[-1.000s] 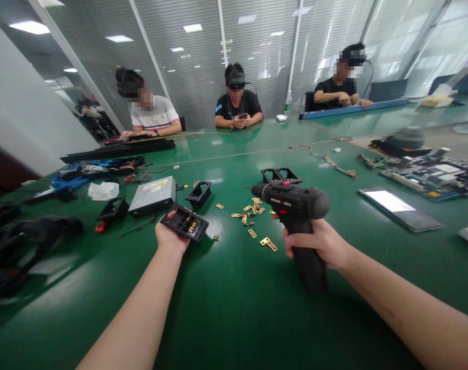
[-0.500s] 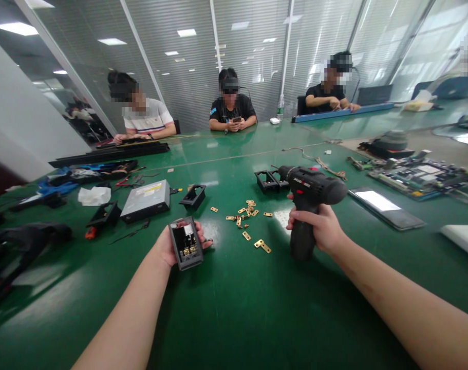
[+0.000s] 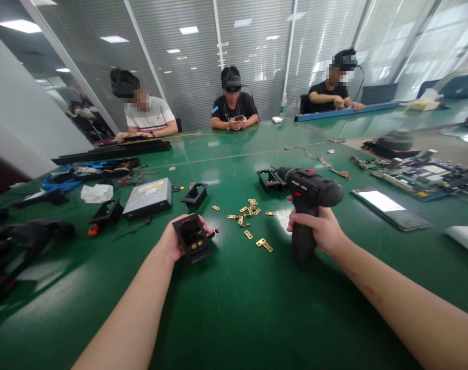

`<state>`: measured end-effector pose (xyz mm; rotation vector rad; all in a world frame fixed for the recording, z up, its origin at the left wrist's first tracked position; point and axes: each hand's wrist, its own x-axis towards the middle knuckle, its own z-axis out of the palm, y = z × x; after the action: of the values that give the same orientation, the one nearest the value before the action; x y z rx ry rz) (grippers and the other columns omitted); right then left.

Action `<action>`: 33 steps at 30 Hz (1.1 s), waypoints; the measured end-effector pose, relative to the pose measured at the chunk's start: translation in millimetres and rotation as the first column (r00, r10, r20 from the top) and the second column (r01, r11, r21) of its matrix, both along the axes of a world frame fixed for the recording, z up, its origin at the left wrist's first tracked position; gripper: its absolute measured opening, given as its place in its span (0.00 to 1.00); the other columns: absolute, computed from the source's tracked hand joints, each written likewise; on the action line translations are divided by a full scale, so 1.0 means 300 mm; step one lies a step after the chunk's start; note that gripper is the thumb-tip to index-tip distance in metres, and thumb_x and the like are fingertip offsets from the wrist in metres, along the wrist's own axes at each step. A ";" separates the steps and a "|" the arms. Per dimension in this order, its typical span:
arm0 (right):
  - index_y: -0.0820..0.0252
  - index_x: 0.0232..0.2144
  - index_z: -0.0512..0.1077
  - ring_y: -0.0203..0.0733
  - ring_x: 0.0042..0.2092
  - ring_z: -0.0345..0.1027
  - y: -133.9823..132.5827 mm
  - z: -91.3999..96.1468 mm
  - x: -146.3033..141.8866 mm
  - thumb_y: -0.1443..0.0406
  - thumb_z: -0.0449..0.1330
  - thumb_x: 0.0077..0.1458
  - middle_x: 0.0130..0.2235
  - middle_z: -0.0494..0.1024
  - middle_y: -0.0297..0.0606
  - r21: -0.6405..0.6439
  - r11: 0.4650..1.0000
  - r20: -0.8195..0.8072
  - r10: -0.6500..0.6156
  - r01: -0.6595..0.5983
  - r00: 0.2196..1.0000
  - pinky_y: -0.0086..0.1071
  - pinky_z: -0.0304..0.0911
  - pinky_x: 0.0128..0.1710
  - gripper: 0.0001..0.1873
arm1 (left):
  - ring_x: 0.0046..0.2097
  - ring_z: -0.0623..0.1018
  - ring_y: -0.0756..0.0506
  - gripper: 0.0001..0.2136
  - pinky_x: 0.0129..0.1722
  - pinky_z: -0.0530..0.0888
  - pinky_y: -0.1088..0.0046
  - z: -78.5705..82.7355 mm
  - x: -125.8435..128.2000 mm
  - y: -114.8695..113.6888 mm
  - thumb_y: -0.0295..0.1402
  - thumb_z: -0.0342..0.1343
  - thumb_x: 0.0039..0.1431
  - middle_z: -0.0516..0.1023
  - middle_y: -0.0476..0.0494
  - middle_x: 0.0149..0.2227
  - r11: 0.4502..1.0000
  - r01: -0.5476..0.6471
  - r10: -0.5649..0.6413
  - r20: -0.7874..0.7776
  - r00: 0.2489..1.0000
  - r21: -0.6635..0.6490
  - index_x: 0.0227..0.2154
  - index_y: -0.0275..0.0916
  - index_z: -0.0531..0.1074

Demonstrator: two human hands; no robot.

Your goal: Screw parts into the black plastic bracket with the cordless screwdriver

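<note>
My left hand (image 3: 171, 241) is closed around a black rectangular plastic housing (image 3: 184, 231), its open face tilted up towards me, with brass-coloured parts visible inside. A small dark piece sticks out by the fingertips; its kind is unclear. A black cordless drill (image 3: 309, 187) is in my right hand (image 3: 326, 228), whose fingers wrap round the grip, and its bit points left. Between the hands, several small brass plates (image 3: 248, 235) with holes lie scattered on the green table (image 3: 234, 308). Past the drill's tip stands a black frame (image 3: 267, 181), partly hidden by the drill.
Another black frame (image 3: 195, 195) and a silver disc drive (image 3: 148, 198) lie beyond my left hand. To the right are a phone (image 3: 390, 208) and a circuit board (image 3: 422, 177). A cord (image 3: 318, 159) lies farther back. Three people sit across the table.
The housing in my left hand has tilted and turned, so its inside looks darker and it sits slightly farther right. My right hand with the drill has hardly moved.
</note>
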<state>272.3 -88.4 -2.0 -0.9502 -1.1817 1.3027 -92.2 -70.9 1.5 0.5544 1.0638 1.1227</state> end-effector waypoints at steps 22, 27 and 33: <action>0.59 0.56 0.66 0.45 0.29 0.72 -0.068 0.037 -0.038 0.62 0.70 0.48 0.31 0.74 0.35 -0.042 0.989 0.014 0.140 -0.140 0.990 0.38 0.69 0.27 0.33 | 0.30 0.81 0.37 0.11 0.30 0.78 0.58 0.005 0.047 -0.005 0.35 0.53 0.56 0.78 0.37 0.25 0.988 -0.135 0.122 0.148 0.981 0.077 0.26 0.34 0.76; 0.61 0.55 0.67 0.46 0.28 0.71 -0.116 0.051 -0.062 0.57 0.68 0.52 0.29 0.74 0.36 -0.075 0.944 -0.083 0.314 -0.320 0.946 0.38 0.67 0.28 0.30 | 0.27 0.79 0.39 0.10 0.29 0.77 0.61 0.004 0.021 0.012 0.34 0.52 0.53 0.77 0.38 0.24 0.954 -0.284 0.263 0.190 0.946 0.092 0.26 0.34 0.75; 0.61 0.54 0.67 0.43 0.29 0.72 -0.182 0.055 -0.085 0.56 0.67 0.55 0.31 0.73 0.36 -0.026 0.819 -0.038 0.573 -0.574 0.819 0.39 0.69 0.31 0.29 | 0.27 0.78 0.41 0.10 0.29 0.77 0.61 0.000 0.023 0.022 0.35 0.50 0.54 0.76 0.39 0.25 0.914 -0.405 0.393 0.209 0.895 0.013 0.27 0.36 0.73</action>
<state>246.9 -142.9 14.6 -0.6051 -1.4942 1.8120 -85.4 -64.2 1.5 0.2586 0.9933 1.5407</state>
